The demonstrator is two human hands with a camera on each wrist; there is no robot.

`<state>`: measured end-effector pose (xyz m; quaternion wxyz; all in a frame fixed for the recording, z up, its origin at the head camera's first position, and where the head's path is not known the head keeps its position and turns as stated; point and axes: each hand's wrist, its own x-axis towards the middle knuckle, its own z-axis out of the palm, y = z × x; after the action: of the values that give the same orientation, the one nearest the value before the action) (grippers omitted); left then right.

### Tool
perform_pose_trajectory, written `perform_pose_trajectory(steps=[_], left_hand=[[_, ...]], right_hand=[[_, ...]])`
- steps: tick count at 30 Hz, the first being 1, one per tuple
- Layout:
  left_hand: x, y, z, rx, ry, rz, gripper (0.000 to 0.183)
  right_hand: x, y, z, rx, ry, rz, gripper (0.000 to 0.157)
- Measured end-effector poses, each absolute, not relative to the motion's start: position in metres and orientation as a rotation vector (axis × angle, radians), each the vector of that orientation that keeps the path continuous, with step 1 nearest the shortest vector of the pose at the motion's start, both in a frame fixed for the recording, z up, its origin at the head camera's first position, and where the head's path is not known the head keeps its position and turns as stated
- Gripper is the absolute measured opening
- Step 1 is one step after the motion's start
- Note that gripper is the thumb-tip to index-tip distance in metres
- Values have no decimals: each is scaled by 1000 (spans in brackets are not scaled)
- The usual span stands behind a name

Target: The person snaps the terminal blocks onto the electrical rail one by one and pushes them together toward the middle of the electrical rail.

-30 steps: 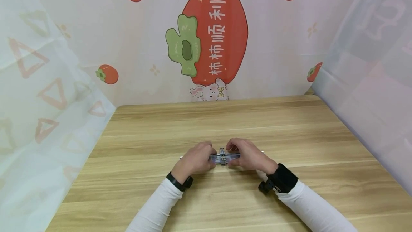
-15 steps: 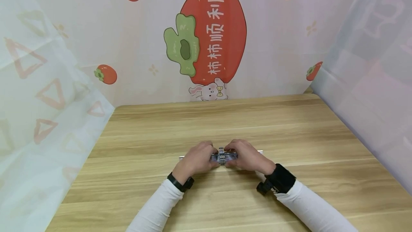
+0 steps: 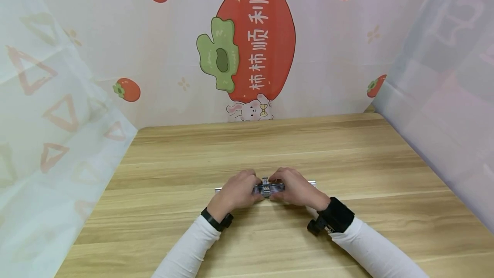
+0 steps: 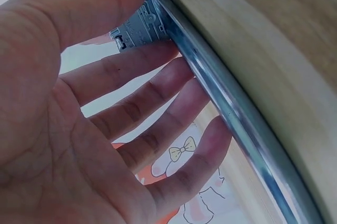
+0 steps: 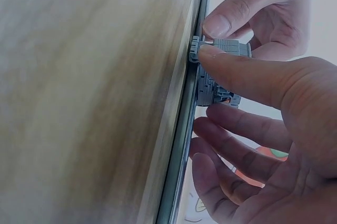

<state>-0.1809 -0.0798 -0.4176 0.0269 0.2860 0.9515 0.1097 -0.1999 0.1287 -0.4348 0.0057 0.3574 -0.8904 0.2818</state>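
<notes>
A small stack of grey terminal blocks (image 3: 266, 187) sits across a silver DIN rail (image 3: 311, 182) on the table. My left hand (image 3: 236, 190) is at the stack's left side; in the left wrist view its thumb and index finger pinch the blocks (image 4: 141, 27) at opposite ends, while the other fingertips lie along the rail (image 4: 231, 103). From the other side, my right hand (image 3: 295, 187) pinches the blocks too. Its thumb presses one end of the blocks (image 5: 204, 90) in the right wrist view, the index fingertip at the opposite end. Both palms hide much of the rail in the head view.
Wood-grain table (image 3: 247, 149) surrounds the rail. Behind it hangs a pale curtain (image 3: 170, 55) printed with persimmons, and more cloth (image 3: 432, 67) borders the sides. Both wrists carry black straps (image 3: 336, 214) with small cameras.
Over the first half second, the right hand moved slightly left and closed in on the blocks, with the left hand drawing nearer to them. Since then both hands have stayed almost still.
</notes>
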Motion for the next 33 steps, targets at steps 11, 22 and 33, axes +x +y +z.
perform_pose_trajectory(steps=[11,22,33], left_hand=[[-181,-80,-418,889,2945,306,33],[-181,-81,-418,932,2960,271,33],[-179,-88,-409,895,2931,398,49]], right_hand=[[-199,128,-435,1108,-2796,884,40],[-199,127,-435,1106,-2800,893,40],[-198,128,-433,1009,-2836,985,52]])
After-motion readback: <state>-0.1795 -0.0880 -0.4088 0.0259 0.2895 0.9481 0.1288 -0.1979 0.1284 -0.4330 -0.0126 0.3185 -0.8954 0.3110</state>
